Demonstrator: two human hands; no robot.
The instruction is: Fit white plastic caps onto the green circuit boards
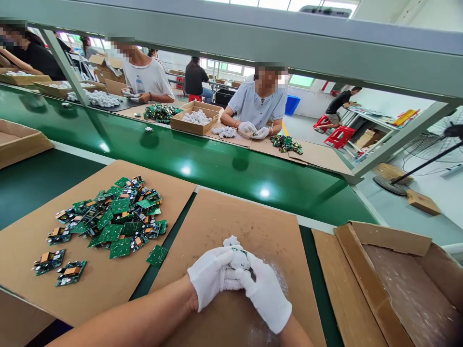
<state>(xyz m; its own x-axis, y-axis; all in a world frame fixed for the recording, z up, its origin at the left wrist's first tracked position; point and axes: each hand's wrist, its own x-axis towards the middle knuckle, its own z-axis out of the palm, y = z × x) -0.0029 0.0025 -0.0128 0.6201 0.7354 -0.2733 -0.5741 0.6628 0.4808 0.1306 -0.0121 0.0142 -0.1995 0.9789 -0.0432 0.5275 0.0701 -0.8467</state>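
Observation:
White gloves cover both of my hands, which meet over a sheet of brown cardboard (202,226). Between them sits a small circuit board (239,260); a green edge shows above a white putty-like mass that covers much of it. My left hand (213,270) curls around its left side, fingers underneath. From the right, my right hand (265,289) closes on it with thumb and fingers. Just beyond the fingertips is a white lump (230,240); I cannot tell whether it touches the board. To the left lies a pile of green circuit boards (115,217) with their components.
A green conveyor belt (217,166) runs across beyond the cardboard. At right stands an open cardboard box (376,284); another cardboard tray (21,140) is at far left. Across the belt, co-workers sit near a box of white pieces (195,120). A grey beam (231,33) spans overhead.

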